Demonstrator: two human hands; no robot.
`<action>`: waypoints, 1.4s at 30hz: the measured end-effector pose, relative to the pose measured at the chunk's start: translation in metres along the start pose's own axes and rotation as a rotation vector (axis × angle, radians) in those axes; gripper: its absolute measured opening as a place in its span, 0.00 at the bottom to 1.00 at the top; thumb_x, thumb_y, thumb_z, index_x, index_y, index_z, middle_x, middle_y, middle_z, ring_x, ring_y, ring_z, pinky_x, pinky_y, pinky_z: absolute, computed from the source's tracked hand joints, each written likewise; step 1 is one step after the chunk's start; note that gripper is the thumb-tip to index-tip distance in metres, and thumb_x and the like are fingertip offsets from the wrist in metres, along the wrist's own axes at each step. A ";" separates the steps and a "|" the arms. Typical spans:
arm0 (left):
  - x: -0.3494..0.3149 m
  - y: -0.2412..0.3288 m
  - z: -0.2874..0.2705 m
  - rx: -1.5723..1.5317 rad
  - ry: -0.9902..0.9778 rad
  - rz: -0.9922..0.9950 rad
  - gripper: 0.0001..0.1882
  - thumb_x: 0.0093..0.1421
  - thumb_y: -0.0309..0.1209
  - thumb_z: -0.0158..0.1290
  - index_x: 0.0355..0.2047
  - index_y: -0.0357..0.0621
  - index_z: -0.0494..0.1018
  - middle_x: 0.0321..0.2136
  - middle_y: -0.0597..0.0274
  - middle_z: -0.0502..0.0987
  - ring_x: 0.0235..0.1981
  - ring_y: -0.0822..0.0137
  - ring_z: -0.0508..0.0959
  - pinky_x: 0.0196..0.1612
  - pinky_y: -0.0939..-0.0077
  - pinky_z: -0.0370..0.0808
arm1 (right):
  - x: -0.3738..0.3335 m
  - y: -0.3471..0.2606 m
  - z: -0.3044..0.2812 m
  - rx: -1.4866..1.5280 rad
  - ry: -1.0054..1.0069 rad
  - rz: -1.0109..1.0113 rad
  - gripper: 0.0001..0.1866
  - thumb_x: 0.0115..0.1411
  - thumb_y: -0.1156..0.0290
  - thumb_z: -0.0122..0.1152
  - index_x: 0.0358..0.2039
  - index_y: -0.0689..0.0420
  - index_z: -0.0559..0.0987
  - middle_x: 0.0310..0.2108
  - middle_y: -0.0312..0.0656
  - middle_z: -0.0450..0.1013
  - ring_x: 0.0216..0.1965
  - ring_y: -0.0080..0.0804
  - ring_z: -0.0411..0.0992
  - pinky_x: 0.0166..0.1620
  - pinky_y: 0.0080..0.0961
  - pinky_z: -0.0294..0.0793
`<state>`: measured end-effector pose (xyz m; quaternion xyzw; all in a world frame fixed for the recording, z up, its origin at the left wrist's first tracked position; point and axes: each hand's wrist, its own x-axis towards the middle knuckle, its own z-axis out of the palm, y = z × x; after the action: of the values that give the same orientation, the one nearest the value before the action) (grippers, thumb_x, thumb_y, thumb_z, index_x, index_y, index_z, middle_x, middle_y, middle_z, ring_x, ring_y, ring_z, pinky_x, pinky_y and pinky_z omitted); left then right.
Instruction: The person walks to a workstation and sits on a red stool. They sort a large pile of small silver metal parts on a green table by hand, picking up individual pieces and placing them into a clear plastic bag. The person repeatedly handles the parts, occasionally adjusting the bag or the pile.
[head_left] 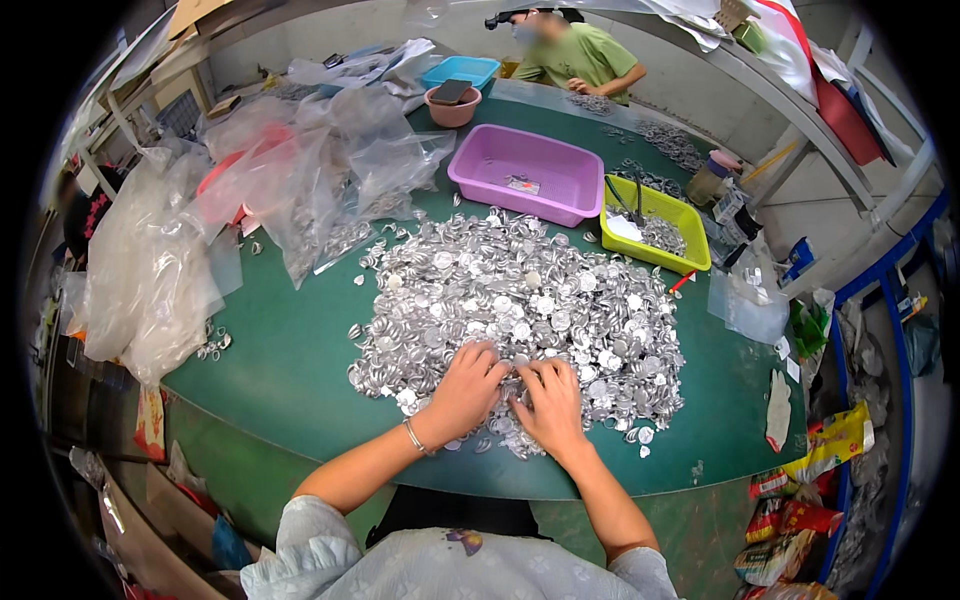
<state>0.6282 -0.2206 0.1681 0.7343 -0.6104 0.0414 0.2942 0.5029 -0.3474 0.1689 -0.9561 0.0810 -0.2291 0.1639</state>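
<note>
Both hands rest side by side on the near edge of a wide heap of small round silver metal caps (520, 305) spread over the green table (290, 360) — the left hand (465, 390), a thin bracelet at its wrist, and the right hand (548, 400) just beside it. The fingers are curled down into the caps, though whether either hand has closed on one I cannot tell. Farther off sit a purple plastic tray (525, 170) and, right of it, a yellow-green plastic bin (660, 225) — crumpled clear plastic bags (300, 170) are piled at the far left.

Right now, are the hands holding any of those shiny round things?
Cannot tell. Left hand and right hand rest fingers-down on the pile of silver discs; any grip is hidden.
</note>
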 end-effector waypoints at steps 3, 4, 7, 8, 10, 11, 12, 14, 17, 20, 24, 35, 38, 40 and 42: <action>-0.009 0.003 -0.002 0.006 -0.003 -0.035 0.21 0.47 0.22 0.55 0.44 0.41 0.68 0.39 0.52 0.67 0.51 0.49 0.65 0.54 0.58 0.63 | -0.006 -0.009 -0.003 -0.013 -0.011 0.010 0.24 0.46 0.70 0.65 0.45 0.59 0.73 0.43 0.44 0.67 0.47 0.45 0.62 0.49 0.40 0.64; -0.013 0.004 -0.002 0.011 -0.002 -0.052 0.21 0.47 0.21 0.54 0.44 0.41 0.68 0.39 0.53 0.67 0.51 0.49 0.65 0.54 0.60 0.64 | -0.009 -0.010 -0.002 -0.014 -0.009 0.001 0.23 0.46 0.70 0.64 0.45 0.59 0.73 0.43 0.44 0.67 0.47 0.45 0.62 0.49 0.40 0.64; -0.026 0.004 -0.003 0.009 0.005 -0.076 0.24 0.46 0.21 0.53 0.47 0.39 0.67 0.40 0.51 0.67 0.50 0.50 0.66 0.52 0.63 0.67 | -0.016 -0.013 0.001 -0.008 -0.016 -0.012 0.21 0.47 0.72 0.63 0.44 0.59 0.73 0.44 0.44 0.67 0.48 0.46 0.63 0.49 0.40 0.64; -0.032 0.004 -0.004 -0.019 -0.014 -0.107 0.24 0.47 0.20 0.53 0.47 0.40 0.67 0.40 0.52 0.67 0.49 0.50 0.66 0.51 0.64 0.68 | -0.019 -0.014 0.001 -0.011 -0.029 -0.029 0.20 0.48 0.72 0.63 0.44 0.58 0.74 0.44 0.45 0.67 0.48 0.46 0.63 0.48 0.40 0.64; -0.041 0.004 -0.005 -0.074 -0.048 -0.163 0.25 0.47 0.18 0.52 0.48 0.40 0.67 0.41 0.52 0.66 0.49 0.51 0.66 0.49 0.65 0.70 | -0.027 -0.014 0.000 -0.022 -0.051 -0.064 0.19 0.48 0.73 0.62 0.43 0.58 0.74 0.44 0.45 0.67 0.48 0.47 0.63 0.48 0.40 0.65; -0.044 0.006 -0.008 -0.142 -0.065 -0.205 0.24 0.48 0.17 0.52 0.48 0.40 0.67 0.43 0.53 0.66 0.49 0.52 0.67 0.47 0.65 0.71 | -0.030 -0.014 0.002 -0.017 -0.033 -0.070 0.18 0.48 0.74 0.61 0.43 0.58 0.74 0.44 0.45 0.67 0.48 0.48 0.64 0.48 0.41 0.65; -0.046 0.007 -0.006 -0.170 -0.047 -0.199 0.24 0.48 0.17 0.52 0.48 0.40 0.67 0.45 0.52 0.66 0.50 0.51 0.66 0.49 0.64 0.70 | -0.034 -0.013 0.004 0.021 -0.031 -0.067 0.18 0.49 0.74 0.61 0.43 0.58 0.74 0.44 0.46 0.67 0.48 0.48 0.64 0.48 0.41 0.65; -0.047 0.008 -0.003 -0.228 -0.015 -0.186 0.24 0.48 0.17 0.52 0.48 0.41 0.67 0.48 0.51 0.65 0.52 0.50 0.65 0.51 0.63 0.69 | -0.040 -0.012 0.007 0.096 -0.026 -0.060 0.18 0.49 0.74 0.61 0.43 0.58 0.74 0.44 0.46 0.68 0.48 0.48 0.64 0.47 0.41 0.65; -0.020 0.008 -0.008 -0.058 0.060 -0.045 0.24 0.51 0.22 0.53 0.50 0.42 0.67 0.54 0.51 0.63 0.57 0.46 0.61 0.57 0.55 0.62 | -0.038 -0.012 0.006 0.107 0.098 -0.032 0.19 0.49 0.72 0.62 0.44 0.59 0.74 0.47 0.49 0.66 0.51 0.50 0.62 0.50 0.44 0.63; 0.001 0.011 -0.008 0.106 0.007 -0.071 0.23 0.55 0.30 0.53 0.52 0.43 0.67 0.58 0.51 0.61 0.60 0.45 0.57 0.60 0.46 0.54 | -0.018 -0.017 -0.009 -0.021 0.170 0.069 0.23 0.50 0.69 0.63 0.47 0.60 0.72 0.52 0.52 0.63 0.54 0.53 0.60 0.54 0.48 0.59; -0.002 0.004 0.014 0.192 -0.062 -0.089 0.22 0.57 0.36 0.52 0.52 0.45 0.67 0.58 0.53 0.61 0.60 0.46 0.58 0.60 0.44 0.53 | -0.024 -0.005 0.006 -0.113 0.019 0.101 0.29 0.53 0.59 0.62 0.52 0.62 0.69 0.57 0.54 0.59 0.56 0.55 0.57 0.56 0.50 0.54; -0.017 0.005 0.010 0.051 -0.007 -0.058 0.13 0.55 0.28 0.53 0.41 0.43 0.71 0.40 0.59 0.73 0.53 0.53 0.65 0.60 0.49 0.55 | -0.044 -0.007 0.008 -0.042 0.021 0.067 0.24 0.49 0.62 0.65 0.47 0.57 0.74 0.55 0.47 0.63 0.52 0.47 0.61 0.53 0.43 0.57; -0.022 0.007 0.002 -0.067 -0.007 -0.081 0.13 0.52 0.24 0.55 0.39 0.42 0.71 0.36 0.59 0.73 0.48 0.52 0.68 0.59 0.51 0.58 | -0.047 -0.010 0.010 -0.003 0.079 0.080 0.22 0.48 0.66 0.66 0.44 0.56 0.76 0.52 0.46 0.64 0.51 0.47 0.61 0.52 0.42 0.58; -0.026 0.007 -0.003 -0.105 -0.008 -0.079 0.12 0.51 0.23 0.56 0.37 0.41 0.71 0.35 0.59 0.73 0.46 0.53 0.69 0.58 0.53 0.60 | -0.049 -0.013 0.011 0.027 0.086 0.100 0.23 0.47 0.68 0.66 0.46 0.56 0.74 0.50 0.45 0.65 0.49 0.46 0.62 0.51 0.42 0.58; -0.029 0.007 -0.006 -0.143 -0.007 -0.084 0.12 0.50 0.22 0.56 0.37 0.41 0.71 0.34 0.59 0.73 0.44 0.53 0.70 0.57 0.55 0.61 | -0.051 -0.015 0.012 0.064 0.106 0.128 0.25 0.46 0.69 0.66 0.47 0.57 0.73 0.48 0.44 0.66 0.48 0.45 0.62 0.51 0.41 0.58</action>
<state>0.6165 -0.1932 0.1640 0.7365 -0.5815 -0.0171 0.3452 0.4643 -0.3185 0.1432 -0.9298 0.1433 -0.2707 0.2040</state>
